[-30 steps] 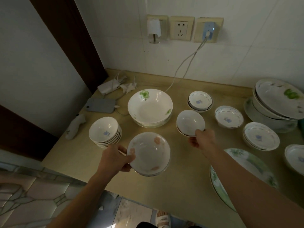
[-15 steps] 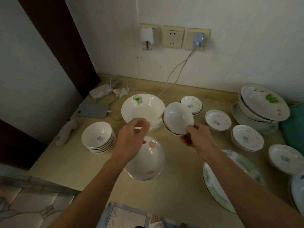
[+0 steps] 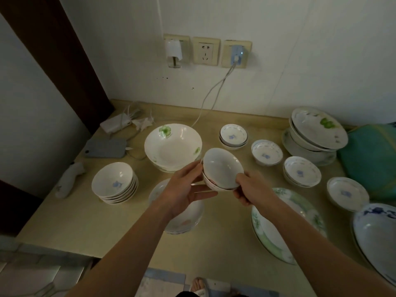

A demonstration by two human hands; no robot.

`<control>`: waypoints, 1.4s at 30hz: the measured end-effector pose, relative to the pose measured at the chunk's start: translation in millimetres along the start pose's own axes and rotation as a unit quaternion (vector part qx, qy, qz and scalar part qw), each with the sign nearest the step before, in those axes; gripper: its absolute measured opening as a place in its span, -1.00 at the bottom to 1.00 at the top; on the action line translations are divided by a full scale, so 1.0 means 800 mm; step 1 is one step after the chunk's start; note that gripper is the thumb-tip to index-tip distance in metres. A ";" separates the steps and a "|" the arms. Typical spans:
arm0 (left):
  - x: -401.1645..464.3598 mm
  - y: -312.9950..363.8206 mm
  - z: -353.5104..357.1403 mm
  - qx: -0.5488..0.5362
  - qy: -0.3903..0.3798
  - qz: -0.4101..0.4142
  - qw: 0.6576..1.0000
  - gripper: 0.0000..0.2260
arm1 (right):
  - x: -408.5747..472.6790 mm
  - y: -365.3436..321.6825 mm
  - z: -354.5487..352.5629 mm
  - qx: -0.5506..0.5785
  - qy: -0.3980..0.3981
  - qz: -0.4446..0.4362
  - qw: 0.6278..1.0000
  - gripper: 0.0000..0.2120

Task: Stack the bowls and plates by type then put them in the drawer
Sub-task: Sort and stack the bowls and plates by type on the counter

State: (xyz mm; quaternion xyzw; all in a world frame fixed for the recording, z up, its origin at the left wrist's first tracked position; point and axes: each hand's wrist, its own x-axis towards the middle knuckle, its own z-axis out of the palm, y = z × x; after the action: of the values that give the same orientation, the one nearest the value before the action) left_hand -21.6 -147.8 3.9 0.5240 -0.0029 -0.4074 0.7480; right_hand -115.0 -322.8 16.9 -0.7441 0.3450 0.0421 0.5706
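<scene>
Above the matte tan desk (image 3: 90, 219), the left hand (image 3: 184, 189) and right hand (image 3: 248, 187) hold two nested glossy white bowls (image 3: 221, 168), fingers curled round their rims. Behind sit one wide green-flowered bowl (image 3: 172, 144) and six stacked small bowls (image 3: 114, 182).

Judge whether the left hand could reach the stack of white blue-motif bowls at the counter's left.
Probably yes: the stack of white blue-motif bowls sits unobstructed, but the left hand must first release the held white bowls.
</scene>
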 end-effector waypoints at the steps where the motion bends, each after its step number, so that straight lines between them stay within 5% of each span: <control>1: 0.001 -0.003 0.003 0.002 0.003 0.001 1.000 -0.75 | -0.001 0.002 -0.002 -0.029 0.016 0.000 0.999 -0.79; 5: 0.004 -0.012 0.019 0.056 0.021 0.012 0.998 -0.75 | 0.001 0.013 -0.015 -0.091 0.073 -0.004 0.993 -0.80; 17: 0.015 -0.010 0.035 0.185 0.199 0.109 0.956 -0.75 | 0.022 0.001 -0.069 0.033 0.124 -0.040 0.991 -0.83; 24: 0.019 0.007 0.018 0.011 0.241 0.108 0.965 -0.87 | 0.036 0.015 -0.088 -0.009 0.114 -0.077 0.990 -0.84; 32: 0.028 -0.003 0.035 -0.157 0.173 0.088 0.968 -0.62 | 0.024 0.008 -0.066 0.001 0.055 -0.107 0.993 -0.80; 37: 0.030 -0.012 0.041 -0.154 0.109 0.092 0.978 -0.61 | 0.015 0.001 -0.064 -0.005 0.029 -0.114 0.993 -0.78; 42: 0.019 -0.002 0.047 -0.119 0.186 0.072 0.973 -0.65 | 0.021 -0.001 -0.054 0.010 0.001 -0.106 0.994 -0.83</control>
State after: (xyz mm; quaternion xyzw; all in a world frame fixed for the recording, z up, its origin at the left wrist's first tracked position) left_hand -28.4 -186.8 12.8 0.4961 0.1467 -0.2450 0.8200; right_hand -116.3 -368.1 24.7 -0.7708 0.2648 -0.0228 0.5790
